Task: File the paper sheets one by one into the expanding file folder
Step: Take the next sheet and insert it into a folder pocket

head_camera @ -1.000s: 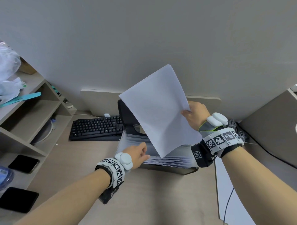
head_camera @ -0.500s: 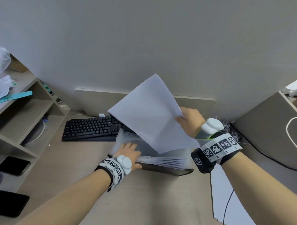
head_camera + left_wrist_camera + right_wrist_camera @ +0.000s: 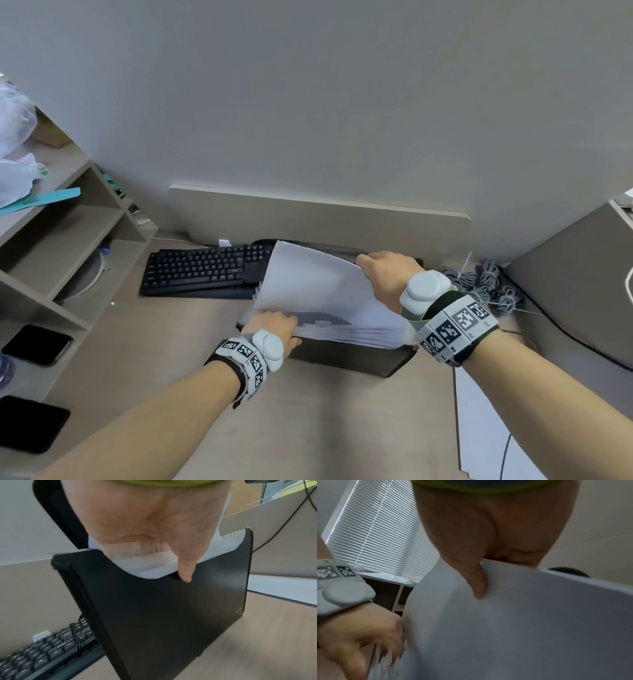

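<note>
A black expanding file folder (image 3: 356,356) stands open on the desk, its white dividers fanned out. My right hand (image 3: 383,274) pinches the top edge of a white paper sheet (image 3: 315,287), thumb on its near face (image 3: 477,586), and the sheet's lower part sits down among the dividers. My left hand (image 3: 274,325) grips the folder's front left corner, thumb on the black front panel (image 3: 184,573) and fingers inside the pockets. In the right wrist view the left hand's fingers (image 3: 382,649) spread the dividers beside the sheet (image 3: 522,628).
A black keyboard (image 3: 202,270) lies left of the folder, partly behind it. More white paper (image 3: 489,428) lies on the desk at lower right. Shelves with two dark phones (image 3: 37,342) stand at the left. Tangled cables (image 3: 486,287) sit at the right.
The right hand has lowered the sheet from high above the folder down into its pockets. The left hand moved from the dividers' top to gripping the front left corner.
</note>
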A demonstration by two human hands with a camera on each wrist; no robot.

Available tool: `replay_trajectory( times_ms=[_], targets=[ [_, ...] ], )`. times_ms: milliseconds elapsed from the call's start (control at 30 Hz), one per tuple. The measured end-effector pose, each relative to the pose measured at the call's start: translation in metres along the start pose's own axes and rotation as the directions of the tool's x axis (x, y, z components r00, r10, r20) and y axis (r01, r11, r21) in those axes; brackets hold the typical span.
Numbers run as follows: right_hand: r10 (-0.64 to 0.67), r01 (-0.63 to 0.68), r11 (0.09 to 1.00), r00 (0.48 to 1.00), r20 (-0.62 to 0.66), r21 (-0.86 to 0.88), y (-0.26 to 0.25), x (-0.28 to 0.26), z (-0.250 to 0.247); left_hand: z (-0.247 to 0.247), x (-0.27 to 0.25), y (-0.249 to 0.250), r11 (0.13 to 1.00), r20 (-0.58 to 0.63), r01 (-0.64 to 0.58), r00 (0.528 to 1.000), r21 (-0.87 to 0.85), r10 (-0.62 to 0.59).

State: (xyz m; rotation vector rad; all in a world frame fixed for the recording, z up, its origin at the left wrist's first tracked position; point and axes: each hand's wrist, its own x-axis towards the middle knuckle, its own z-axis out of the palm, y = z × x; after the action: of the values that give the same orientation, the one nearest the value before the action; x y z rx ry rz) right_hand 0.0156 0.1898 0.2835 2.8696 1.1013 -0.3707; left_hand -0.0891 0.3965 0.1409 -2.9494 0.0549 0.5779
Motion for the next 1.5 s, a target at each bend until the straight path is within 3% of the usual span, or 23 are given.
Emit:
replay_trajectory(
  times_ms=[500, 633, 767, 1000, 1167, 1267, 1400, 1500],
  targets=[
    [-0.069, 0.077, 0.990, 0.995, 0.066, -0.115, -0.022, 0.014, 0.024, -0.004, -0.010, -0.003, 1.000, -0.015, -0.006, 1.000, 0.026, 0.006],
    [-0.074, 0.073, 0.996, 0.997, -0.030, -0.048, -0.023, 0.014, 0.032, 0.009, -0.006, 0.002, 0.993, 0.048, -0.088, 0.995, -0.080, 0.092],
    [-0.068, 0.069, 0.998, 0.993, -0.094, -0.001, -0.017, 0.016, 0.021, 0.001, -0.011, -0.001, 0.998, 0.039, 0.009, 0.999, -0.061, -0.007],
    [-0.006, 0.010, 1.000, 0.987, -0.159, 0.027, -0.011, 0.028, 0.009, 0.004, -0.017, 0.000, 0.995, 0.040, -0.005, 0.999, -0.100, 0.009],
    [0.086, -0.082, 0.996, 0.991, -0.105, 0.038, -0.016, 0.032, 0.010, 0.000, -0.022, -0.007, 0.984, 0.095, 0.012, 0.995, -0.180, 0.005],
    [0.089, -0.087, 0.995, 0.995, -0.049, 0.049, -0.026, 0.034, 0.021, 0.002, -0.021, -0.014, 0.971, 0.212, 0.027, 0.977, -0.237, 0.025],
    [0.085, -0.091, 0.993, 0.994, 0.075, 0.077, -0.036, 0.041, 0.063, 0.024, -0.016, -0.022, 0.982, 0.326, 0.036, 0.945, -0.187, 0.028],
    [0.092, -0.128, 0.971, 0.980, 0.177, 0.203, -0.039, 0.043, 0.109, 0.050, -0.014, -0.027, 0.987, 0.323, 0.021, 0.946, -0.159, 0.032]
  ],
)
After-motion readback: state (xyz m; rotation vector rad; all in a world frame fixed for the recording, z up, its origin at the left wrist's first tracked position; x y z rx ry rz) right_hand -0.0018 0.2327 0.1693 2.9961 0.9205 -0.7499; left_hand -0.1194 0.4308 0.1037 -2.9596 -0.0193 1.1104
